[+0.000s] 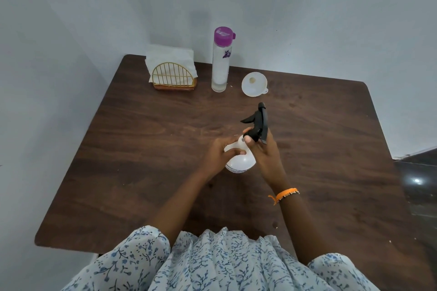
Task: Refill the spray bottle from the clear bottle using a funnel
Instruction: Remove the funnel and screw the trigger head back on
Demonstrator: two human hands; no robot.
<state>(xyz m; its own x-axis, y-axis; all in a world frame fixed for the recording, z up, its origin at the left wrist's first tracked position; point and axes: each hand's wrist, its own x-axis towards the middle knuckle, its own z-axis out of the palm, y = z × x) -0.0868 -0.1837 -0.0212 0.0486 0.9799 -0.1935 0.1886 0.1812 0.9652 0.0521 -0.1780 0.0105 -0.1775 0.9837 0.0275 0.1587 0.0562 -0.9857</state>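
A white spray bottle (241, 162) stands on the middle of the dark wooden table (142, 149). My left hand (220, 152) grips its neck and shoulder. My right hand (266, 151) holds the black trigger head (257, 125) at its collar, right at the bottle's mouth and tilted to the right; I cannot tell whether it is still screwed on. The clear bottle (221, 61) with a purple cap stands upright at the back of the table, partly filled with clear liquid. A white funnel (255, 84) lies to its right, wide mouth up.
A gold wire napkin holder (174, 77) with white napkins stands at the back left, next to the clear bottle. The table sits in a corner of pale walls. An orange band is on my right wrist.
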